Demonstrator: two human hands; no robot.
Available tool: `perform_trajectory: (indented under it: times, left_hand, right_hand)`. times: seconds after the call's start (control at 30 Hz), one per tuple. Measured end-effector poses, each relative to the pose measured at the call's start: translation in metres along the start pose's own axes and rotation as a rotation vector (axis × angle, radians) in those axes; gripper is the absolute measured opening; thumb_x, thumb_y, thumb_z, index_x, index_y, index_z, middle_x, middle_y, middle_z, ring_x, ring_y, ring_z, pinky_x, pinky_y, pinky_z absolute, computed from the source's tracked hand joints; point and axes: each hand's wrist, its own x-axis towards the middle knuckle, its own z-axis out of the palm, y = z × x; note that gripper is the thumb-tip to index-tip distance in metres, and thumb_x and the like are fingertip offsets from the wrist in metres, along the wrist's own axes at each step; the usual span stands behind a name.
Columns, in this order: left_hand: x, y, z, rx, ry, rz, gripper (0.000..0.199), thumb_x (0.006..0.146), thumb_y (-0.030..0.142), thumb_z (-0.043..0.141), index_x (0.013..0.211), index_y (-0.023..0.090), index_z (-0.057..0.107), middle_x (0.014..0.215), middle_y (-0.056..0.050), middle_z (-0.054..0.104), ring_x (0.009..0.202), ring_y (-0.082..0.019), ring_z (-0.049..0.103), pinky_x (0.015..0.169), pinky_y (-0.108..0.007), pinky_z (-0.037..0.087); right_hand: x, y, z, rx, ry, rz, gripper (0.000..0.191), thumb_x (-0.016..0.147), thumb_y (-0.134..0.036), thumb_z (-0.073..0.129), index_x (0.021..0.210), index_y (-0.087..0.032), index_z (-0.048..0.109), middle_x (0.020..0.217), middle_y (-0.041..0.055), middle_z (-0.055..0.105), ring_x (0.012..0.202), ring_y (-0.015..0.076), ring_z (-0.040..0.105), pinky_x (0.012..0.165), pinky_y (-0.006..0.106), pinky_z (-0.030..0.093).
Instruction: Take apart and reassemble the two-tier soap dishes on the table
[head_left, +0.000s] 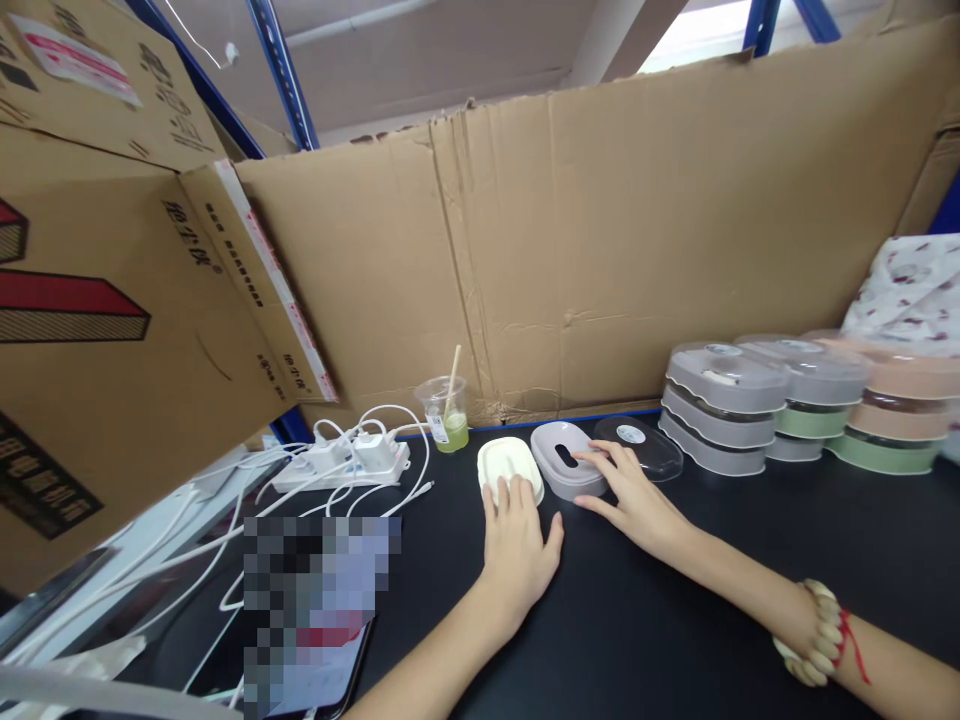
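Observation:
Palm down, my left hand (517, 550) rests its fingertips on the near part of a cream rounded piece (504, 456), like a shallow dish or lid; the thumb is spread away from it. My right hand (630, 495) reaches in from the right with fingers apart. Its fingertips are at the right side of a grey oval box (555, 447) that has a dark oval slot in its top. The two pieces lie side by side on the black table. Just behind my right hand lies a clear oval lid (664, 455) with a round white sticker.
Stacked oval boxes in grey (724, 390), green and peach stand at right. A plastic cup (450, 430) with green drink stands behind the cream piece. A white power strip (375, 470), cables and a partly blurred phone (352, 660) lie left. Cardboard (600, 250) walls the back.

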Motion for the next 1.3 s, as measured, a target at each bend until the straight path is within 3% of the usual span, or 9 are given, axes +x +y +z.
perform_trajectory:
  times: [0.13,0.27,0.37,0.5,0.7,0.97,1.03,1.13,1.3]
  left_hand:
    - [-0.001,0.002,-0.001,-0.092,0.001,-0.028,0.053,0.082,0.031,0.048,0.131,0.01,0.044,0.133,-0.02,0.039,0.127,-0.038,0.029,0.1,-0.061,0.023]
    - [0.0,0.003,-0.006,-0.159,-0.075,-0.025,0.058,0.082,0.032,0.047,0.137,0.017,0.037,0.136,-0.018,0.036,0.129,-0.038,0.024,0.1,-0.064,0.015]
    - [0.003,0.001,-0.008,-0.182,-0.134,-0.044,0.064,0.083,0.035,0.045,0.14,0.01,0.029,0.131,-0.021,0.04,0.129,-0.037,0.024,0.102,-0.062,0.013]
    - [0.009,-0.005,-0.007,-0.179,-0.083,-0.084,0.065,0.083,0.036,0.045,0.137,0.003,0.03,0.127,-0.023,0.042,0.128,-0.038,0.027,0.102,-0.06,0.015]
    - [0.012,-0.009,-0.007,-0.225,-0.048,-0.053,0.064,0.081,0.036,0.047,0.135,0.005,0.033,0.119,-0.02,0.045,0.123,-0.036,0.034,0.104,-0.054,0.021]
    - [0.015,-0.013,-0.004,-0.315,-0.112,0.038,0.061,0.077,0.035,0.053,0.13,0.008,0.038,0.127,-0.02,0.039,0.13,-0.036,0.022,0.107,-0.053,0.017]
    - [0.015,-0.016,-0.001,-0.31,-0.094,0.066,0.06,0.08,0.035,0.049,0.132,0.009,0.035,0.131,-0.019,0.037,0.132,-0.035,0.018,0.107,-0.055,0.014]
    - [0.013,-0.015,0.001,-0.302,-0.003,0.078,0.058,0.083,0.034,0.043,0.134,0.01,0.03,0.134,-0.018,0.033,0.133,-0.034,0.014,0.107,-0.056,0.013]
    - [0.005,-0.001,-0.007,-0.366,0.146,0.144,0.048,0.084,0.028,0.041,0.128,0.012,0.035,0.127,-0.016,0.038,0.131,-0.03,0.023,0.105,-0.051,0.025]
  right_hand:
    - [0.0,0.003,-0.007,-0.164,0.094,0.191,0.056,0.083,-0.052,0.035,0.126,-0.017,0.047,0.13,0.0163,0.043,0.124,0.0338,0.036,0.096,0.056,0.036]
    - [0.002,0.013,-0.008,-0.297,0.012,0.387,0.065,0.081,-0.058,0.032,0.126,-0.013,0.048,0.13,0.0193,0.043,0.124,0.0418,0.033,0.085,0.061,0.04]
    - [0.003,0.012,-0.009,-0.31,-0.013,0.329,0.064,0.083,-0.056,0.028,0.127,-0.015,0.047,0.13,0.0168,0.046,0.122,0.0367,0.038,0.086,0.054,0.042]
    - [-0.001,-0.004,-0.012,-0.362,-0.039,0.241,0.062,0.083,-0.055,0.031,0.129,-0.017,0.047,0.125,0.0148,0.052,0.111,0.0328,0.049,0.089,0.052,0.04]
    - [-0.006,-0.012,-0.009,-0.461,-0.059,0.128,0.055,0.082,-0.052,0.038,0.126,-0.021,0.053,0.125,0.0135,0.053,0.11,0.0325,0.049,0.086,0.05,0.042]
    - [-0.006,-0.009,-0.006,-0.404,-0.111,0.203,0.061,0.08,-0.051,0.041,0.13,-0.016,0.048,0.132,0.0164,0.046,0.119,0.0351,0.042,0.092,0.054,0.037]
    - [-0.003,-0.004,-0.006,-0.386,-0.061,0.208,0.063,0.08,-0.053,0.039,0.129,-0.016,0.048,0.132,0.0163,0.046,0.12,0.035,0.041,0.093,0.054,0.035]
    - [0.005,0.01,-0.018,-0.408,0.145,0.205,0.063,0.079,-0.053,0.039,0.129,-0.016,0.047,0.133,0.0166,0.043,0.124,0.0341,0.036,0.099,0.055,0.027]
    - [0.016,0.033,-0.067,-0.463,0.568,0.283,0.057,0.082,-0.038,0.042,0.132,-0.01,0.039,0.139,0.0217,0.029,0.131,0.037,0.02,0.1,0.061,0.016]
